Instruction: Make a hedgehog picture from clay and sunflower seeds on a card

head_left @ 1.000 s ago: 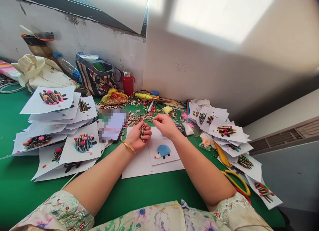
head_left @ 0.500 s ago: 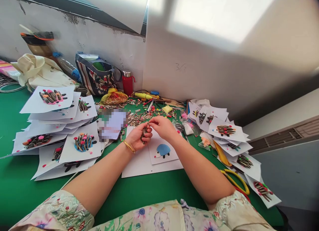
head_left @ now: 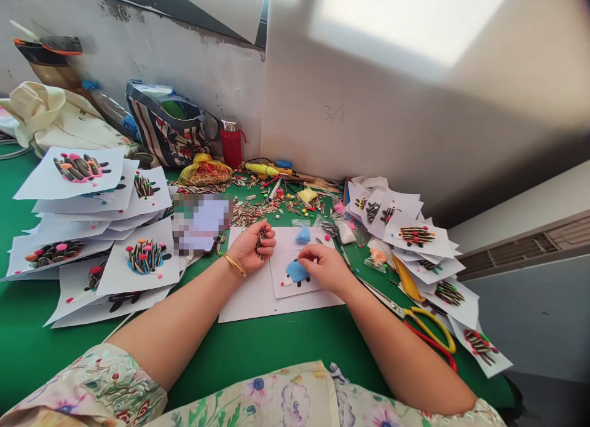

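My left hand [head_left: 246,250] is curled around a small bunch of striped sunflower seeds [head_left: 262,242], left of a white card [head_left: 286,290]. On that card is a flat blue hedgehog shape [head_left: 295,271] with dark feet and a red nose. My right hand [head_left: 328,267] is over the card's right side, thumb and forefinger pinched at the top of the blue shape. A dark seed tip shows at the pinch; the fingers hide most of it. Under the card lies a larger white sheet [head_left: 242,305]. A lump of blue clay [head_left: 303,235] sits just beyond the right hand.
Finished seed-hedgehog cards are stacked at left [head_left: 141,279] and right [head_left: 417,238]. Scissors [head_left: 426,329] lie by my right forearm. Loose seeds [head_left: 249,212] spread behind the sheet. A phone [head_left: 205,224], a red flask [head_left: 232,145] and a striped bag [head_left: 170,129] stand farther left.
My right hand has left the seeds in my left hand and moved right and down to the blue shape. The left hand stays closed on its seeds. The view has shifted slightly.
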Action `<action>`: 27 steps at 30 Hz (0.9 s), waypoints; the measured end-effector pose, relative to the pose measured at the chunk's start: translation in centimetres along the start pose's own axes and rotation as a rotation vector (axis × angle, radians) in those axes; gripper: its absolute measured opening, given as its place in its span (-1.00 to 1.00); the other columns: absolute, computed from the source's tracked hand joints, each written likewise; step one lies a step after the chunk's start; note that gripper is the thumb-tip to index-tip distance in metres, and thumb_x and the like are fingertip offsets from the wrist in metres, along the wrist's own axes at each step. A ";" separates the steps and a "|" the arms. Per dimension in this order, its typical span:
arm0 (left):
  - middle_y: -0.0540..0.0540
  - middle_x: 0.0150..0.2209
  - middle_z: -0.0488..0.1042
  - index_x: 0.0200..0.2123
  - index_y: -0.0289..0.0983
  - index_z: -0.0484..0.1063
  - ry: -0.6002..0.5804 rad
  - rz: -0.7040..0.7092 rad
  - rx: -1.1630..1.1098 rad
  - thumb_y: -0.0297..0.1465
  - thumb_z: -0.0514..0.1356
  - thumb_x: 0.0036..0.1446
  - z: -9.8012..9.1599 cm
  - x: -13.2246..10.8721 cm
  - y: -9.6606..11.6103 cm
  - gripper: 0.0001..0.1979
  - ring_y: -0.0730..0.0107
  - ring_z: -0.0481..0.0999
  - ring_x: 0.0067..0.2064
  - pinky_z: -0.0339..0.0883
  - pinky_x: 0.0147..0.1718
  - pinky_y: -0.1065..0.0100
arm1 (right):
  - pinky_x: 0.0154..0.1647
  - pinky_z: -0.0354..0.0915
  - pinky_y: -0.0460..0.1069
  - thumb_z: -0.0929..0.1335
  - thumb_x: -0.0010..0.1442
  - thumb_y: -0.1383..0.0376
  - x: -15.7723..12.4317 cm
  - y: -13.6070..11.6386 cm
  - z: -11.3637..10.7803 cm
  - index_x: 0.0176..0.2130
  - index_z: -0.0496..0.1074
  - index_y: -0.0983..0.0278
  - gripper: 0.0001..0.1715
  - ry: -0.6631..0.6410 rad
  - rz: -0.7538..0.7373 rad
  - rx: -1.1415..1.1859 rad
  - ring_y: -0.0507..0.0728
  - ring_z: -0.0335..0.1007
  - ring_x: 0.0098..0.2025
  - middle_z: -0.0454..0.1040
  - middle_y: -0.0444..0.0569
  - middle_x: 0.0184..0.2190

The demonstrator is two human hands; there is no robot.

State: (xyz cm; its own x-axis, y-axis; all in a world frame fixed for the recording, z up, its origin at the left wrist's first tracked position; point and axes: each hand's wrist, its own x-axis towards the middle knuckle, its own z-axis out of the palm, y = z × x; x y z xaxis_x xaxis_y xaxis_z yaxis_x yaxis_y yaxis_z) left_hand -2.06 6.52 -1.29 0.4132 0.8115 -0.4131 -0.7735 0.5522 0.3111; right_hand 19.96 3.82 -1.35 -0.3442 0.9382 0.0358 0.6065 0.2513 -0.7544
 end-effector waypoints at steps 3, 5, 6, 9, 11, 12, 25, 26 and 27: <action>0.07 -0.52 0.18 -0.43 -0.28 0.24 -0.001 0.001 0.008 -0.38 0.08 0.28 0.1 0.0 0.0 -0.79 0.64 0.18 -0.66 -0.06 -0.83 0.64 | -0.32 0.27 -0.03 0.33 0.12 0.22 -0.7 1.1 0.0 -0.30 0.49 0.22 -0.83 0.074 0.062 0.101 0.07 0.36 -0.35 0.52 -0.09 -0.32; 0.07 -0.52 0.18 -0.43 -0.28 0.23 -0.003 0.004 0.013 -0.38 0.07 0.29 0.1 0.1 0.0 -0.79 0.64 0.18 -0.66 -0.06 -0.83 0.64 | -0.29 0.29 -0.03 0.33 0.11 0.21 -0.8 1.6 -0.1 -0.30 0.46 0.24 -0.82 0.098 0.103 0.175 0.08 0.37 -0.34 0.50 -0.10 -0.35; 0.07 -0.52 0.18 -0.43 -0.28 0.23 -0.004 0.007 0.016 -0.38 0.07 0.29 0.1 0.1 0.0 -0.78 0.64 0.18 -0.66 -0.06 -0.83 0.63 | -0.28 0.30 -0.02 0.33 0.10 0.20 -0.9 1.7 -0.2 -0.31 0.45 0.24 -0.82 0.097 0.116 0.199 0.08 0.38 -0.34 0.49 -0.10 -0.36; 0.07 -0.52 0.18 -0.43 -0.28 0.24 -0.008 0.018 0.023 -0.39 0.08 0.28 0.0 0.2 -0.1 -0.79 0.64 0.17 -0.66 -0.06 -0.83 0.63 | -0.27 0.30 -0.01 0.33 0.10 0.20 -1.0 1.7 -0.5 -0.32 0.43 0.23 -0.83 0.079 0.134 0.211 0.09 0.38 -0.33 0.48 -0.11 -0.37; 0.07 -0.52 0.18 -0.43 -0.28 0.25 -0.010 0.024 0.026 -0.39 0.09 0.27 0.0 0.2 -0.1 -0.80 0.64 0.17 -0.66 -0.06 -0.83 0.63 | -0.27 0.31 -0.01 0.33 0.11 0.20 -1.1 1.5 -0.6 -0.33 0.43 0.23 -0.84 0.075 0.139 0.203 0.09 0.38 -0.34 0.49 -0.11 -0.37; 0.07 -0.52 0.18 -0.43 -0.29 0.25 -0.012 0.027 0.029 -0.39 0.09 0.27 0.0 0.2 -0.1 -0.80 0.64 0.17 -0.66 -0.06 -0.83 0.63 | -0.27 0.31 -0.01 0.33 0.11 0.20 -1.1 1.4 -0.6 -0.33 0.43 0.23 -0.84 0.077 0.138 0.202 0.09 0.38 -0.33 0.49 -0.11 -0.37; 0.08 -0.53 0.19 -0.43 -0.30 0.25 -0.057 0.024 0.070 -0.37 0.09 0.28 0.2 0.4 -1.1 -0.78 0.66 0.18 -0.66 -0.05 -0.81 0.64 | -0.13 0.29 0.02 0.34 0.17 0.34 -1.4 0.6 0.7 -0.30 0.52 0.19 -0.86 0.028 -0.148 0.026 0.12 0.38 -0.18 0.47 -0.06 -0.29; 0.08 -0.53 0.19 -0.43 -0.30 0.25 -0.058 0.024 0.071 -0.37 0.10 0.28 0.1 0.4 -1.1 -0.78 0.66 0.18 -0.65 -0.04 -0.81 0.64 | -0.13 0.29 0.02 0.35 0.17 0.36 -1.4 0.4 1.0 -0.31 0.52 0.19 -0.87 0.015 -0.156 -0.003 0.12 0.37 -0.18 0.46 -0.06 -0.29; 0.08 -0.53 0.19 -0.43 -0.30 0.25 -0.058 0.023 0.071 -0.36 0.10 0.28 0.1 0.5 -1.1 -0.78 0.66 0.18 -0.65 -0.04 -0.81 0.64 | -0.13 0.28 0.02 0.36 0.16 0.37 -1.4 0.3 1.2 -0.32 0.53 0.19 -0.87 0.006 -0.163 -0.032 0.13 0.37 -0.18 0.46 -0.06 -0.30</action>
State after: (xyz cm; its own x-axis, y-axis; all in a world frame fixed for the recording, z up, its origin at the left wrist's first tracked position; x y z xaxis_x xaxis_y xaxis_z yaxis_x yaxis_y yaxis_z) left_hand -0.97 6.32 -1.71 0.4242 0.8329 -0.3555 -0.7482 0.5435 0.3806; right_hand 19.79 2.25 -2.42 -0.4355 0.8858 0.1602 0.5656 0.4077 -0.7169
